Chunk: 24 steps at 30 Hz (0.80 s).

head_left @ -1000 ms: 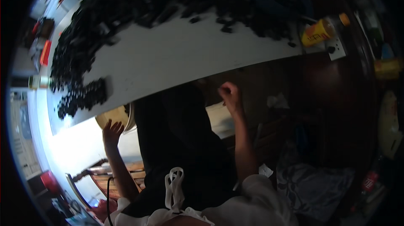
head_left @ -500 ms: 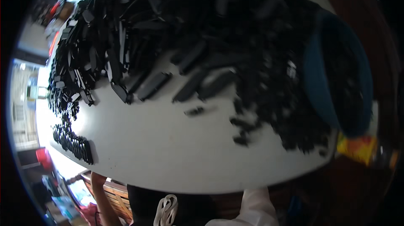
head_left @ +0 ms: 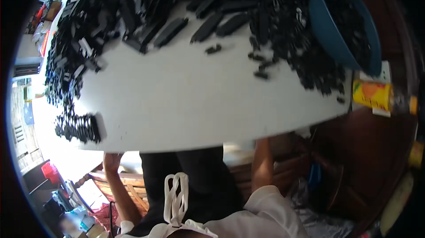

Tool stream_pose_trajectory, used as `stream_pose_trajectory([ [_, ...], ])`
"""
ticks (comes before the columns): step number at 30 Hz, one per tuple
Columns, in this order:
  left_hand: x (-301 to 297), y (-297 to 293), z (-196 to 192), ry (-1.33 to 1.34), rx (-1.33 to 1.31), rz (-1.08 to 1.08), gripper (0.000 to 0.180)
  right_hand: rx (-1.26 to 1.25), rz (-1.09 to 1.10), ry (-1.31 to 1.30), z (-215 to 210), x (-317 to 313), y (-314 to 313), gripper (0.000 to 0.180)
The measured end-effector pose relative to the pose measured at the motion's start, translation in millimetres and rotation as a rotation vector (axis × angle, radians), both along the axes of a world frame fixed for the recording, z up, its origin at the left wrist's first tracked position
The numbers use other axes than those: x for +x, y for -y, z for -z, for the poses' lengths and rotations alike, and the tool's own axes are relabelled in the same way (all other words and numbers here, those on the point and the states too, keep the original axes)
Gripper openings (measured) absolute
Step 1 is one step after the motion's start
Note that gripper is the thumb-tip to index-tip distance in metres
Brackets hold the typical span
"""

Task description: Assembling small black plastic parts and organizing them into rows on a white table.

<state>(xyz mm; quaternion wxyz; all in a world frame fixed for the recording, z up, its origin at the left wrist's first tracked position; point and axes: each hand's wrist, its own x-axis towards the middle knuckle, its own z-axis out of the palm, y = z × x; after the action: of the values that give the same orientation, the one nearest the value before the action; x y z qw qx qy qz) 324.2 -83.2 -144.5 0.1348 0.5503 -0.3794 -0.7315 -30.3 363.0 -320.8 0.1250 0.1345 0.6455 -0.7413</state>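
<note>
With your left hand [head_left: 112, 161] partly hidden by the white table [head_left: 190, 100] and your right hand hidden beneath it, neither's opening nor hold can be told, while 1 row of black pieces [head_left: 77, 128] lies at the near-left edge, presumably for easy reach.

White counter [head_left: 177, 100], edges bowed by the fisheye. Long flat black pieces [head_left: 171, 32] heaped along its far side; smaller black pieces [head_left: 316, 72] scattered toward its right end. Tight row of black pieces [head_left: 77, 128] at its near left corner. Blue basin [head_left: 322, 23] at its far right, black bits [head_left: 349, 21] inside. Yellow-labelled bottle [head_left: 372, 95] just beside its right end. Left hand [head_left: 112, 162] at its near edge, left part, fingers partly hidden, hold unclear. Right forearm [head_left: 262, 167] runs under its near edge; right hand hidden beneath. Dark trousers [head_left: 186, 180] below its near edge.
</note>
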Motion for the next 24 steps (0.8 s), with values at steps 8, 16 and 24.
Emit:
stream_pose_trajectory([
  [8,-53.3,-71.6,-79.7,-0.222,-0.109,0.766,0.014,-0.314,-0.147,-0.059,-161.6,131.1,-12.7,0.026],
  [16,-79.4,-144.0,-114.2,-0.484,-0.011,1.135,0.025,-0.269,-0.388,-0.169,-257.0,185.0,41.2,0.028],
  [24,-63.1,-149.8,-96.0,-0.625,-0.092,0.702,0.036,-0.119,-0.789,-0.147,-278.5,215.3,131.9,0.027],
])
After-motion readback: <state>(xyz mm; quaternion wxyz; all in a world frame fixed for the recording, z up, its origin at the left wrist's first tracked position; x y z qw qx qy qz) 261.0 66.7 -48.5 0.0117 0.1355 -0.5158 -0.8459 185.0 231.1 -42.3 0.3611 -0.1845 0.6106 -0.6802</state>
